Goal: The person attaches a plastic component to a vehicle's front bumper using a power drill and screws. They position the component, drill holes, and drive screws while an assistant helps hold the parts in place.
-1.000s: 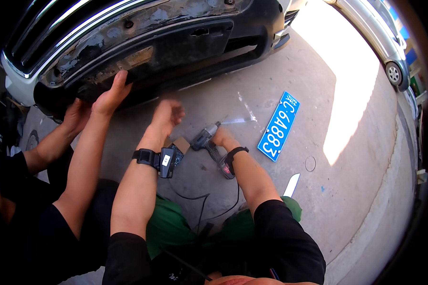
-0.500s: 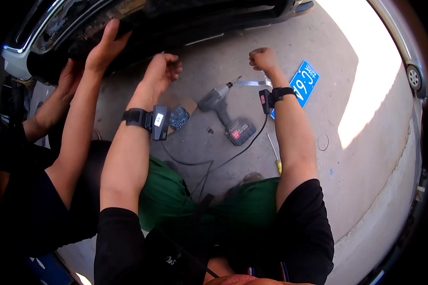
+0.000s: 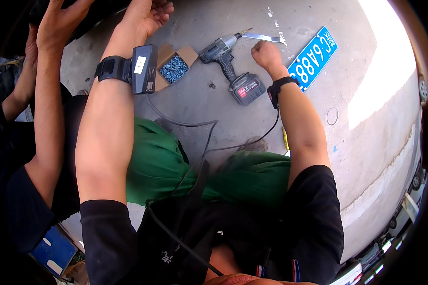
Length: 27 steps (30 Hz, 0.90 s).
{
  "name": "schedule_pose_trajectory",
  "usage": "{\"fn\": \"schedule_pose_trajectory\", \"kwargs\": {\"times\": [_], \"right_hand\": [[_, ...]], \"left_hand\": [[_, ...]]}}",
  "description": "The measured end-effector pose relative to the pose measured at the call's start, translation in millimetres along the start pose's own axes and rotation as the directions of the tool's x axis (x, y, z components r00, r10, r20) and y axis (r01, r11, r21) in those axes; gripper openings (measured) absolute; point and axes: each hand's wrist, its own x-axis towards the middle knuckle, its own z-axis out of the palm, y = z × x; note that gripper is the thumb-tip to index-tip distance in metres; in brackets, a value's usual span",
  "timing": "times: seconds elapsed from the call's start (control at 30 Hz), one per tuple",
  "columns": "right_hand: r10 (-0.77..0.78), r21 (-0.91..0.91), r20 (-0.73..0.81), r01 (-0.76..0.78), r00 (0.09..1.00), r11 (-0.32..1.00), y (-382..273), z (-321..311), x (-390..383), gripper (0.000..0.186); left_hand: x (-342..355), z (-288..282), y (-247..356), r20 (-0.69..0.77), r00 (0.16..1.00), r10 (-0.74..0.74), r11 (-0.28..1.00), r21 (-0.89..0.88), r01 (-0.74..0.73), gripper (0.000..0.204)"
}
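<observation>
My left hand point(image 3: 152, 16) reaches to the top edge beside the dark car bumper point(image 3: 100, 12), palm showing, visible fingers loosely bent and apart; its fingertips are partly out of frame. My right hand point(image 3: 266, 55) is curled closed just below a thin metal strip point(image 3: 262, 37); whatever it may hold is hidden. Between them lie a grey-black cordless impact driver point(image 3: 223, 57) and an open cardboard box point(image 3: 162, 83) full of small screws. A blue plate point(image 3: 317, 57) with white characters lies right of my right hand.
A co-worker's hands point(image 3: 57, 26) are at the bumper on the left. A yellow handle point(image 3: 285, 138) lies by my right forearm; cables point(image 3: 185, 123) run over the concrete floor point(image 3: 356, 156) from my wrist devices. A blue case point(image 3: 52, 251) sits lower left, cars point(image 3: 416, 178) far right.
The view has tipped, so the bumper has nearly left the top. My right hand left the driver, rose, then settled lower by the strip with fingers curled. My left hand reached further forward.
</observation>
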Motion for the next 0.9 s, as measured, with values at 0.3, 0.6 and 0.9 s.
{"fn": "schedule_pose_trajectory", "kwargs": {"times": [0.3, 0.6, 0.9], "right_hand": [[-0.387, -0.181, 0.351, 0.467, 0.853, 0.865, -115, 97, -76, 0.026], [-0.318, -0.032, 0.49, 0.382, 0.812, 0.924, -108, 109, -53, 0.025], [-0.389, 0.06, 0.294, 0.389, 0.873, 0.919, -151, 91, -39, 0.023]], "left_hand": [[8, 14, -1, 0.059, 0.992, -0.109, 0.994, 0.001, 0.109, 0.011], [16, -7, -1, 0.019, 0.992, -0.127, 0.992, 0.006, 0.127, 0.011], [14, -8, 0, 0.078, 0.991, -0.112, 0.994, 0.025, 0.11, 0.012]]}}
